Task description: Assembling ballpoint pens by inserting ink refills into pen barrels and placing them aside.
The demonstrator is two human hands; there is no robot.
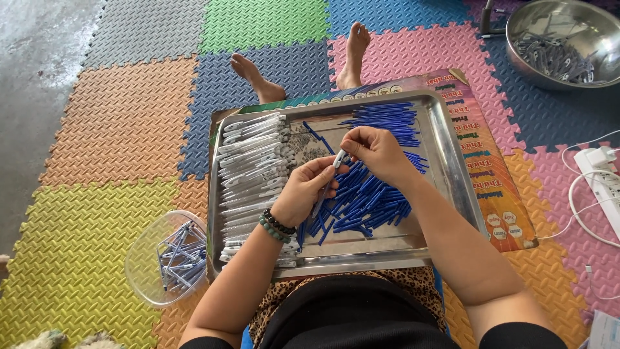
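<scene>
Pen barrel (330, 173), white, pinched at both ends over steel tray (452, 169): left hand (303, 190) clenched on lower end, right hand (378, 152) gripping upper tip. Long axis slanted lower-left to upper-right. Blue refills (365, 200) heaped directly beneath, finished white pens (252, 161) stacked leftward.

Both hands raised, meeting at centre; left hand (302, 192) and right hand (378, 152) fingertips apparently pinched shut.

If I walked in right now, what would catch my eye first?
Probably the steel tray on the person's lap, with a heap of blue pen parts at its middle and white pen barrels stacked along its left side. Above it, the left hand and right hand meet on one pen piece. Bright foam mats cover the floor.
</scene>
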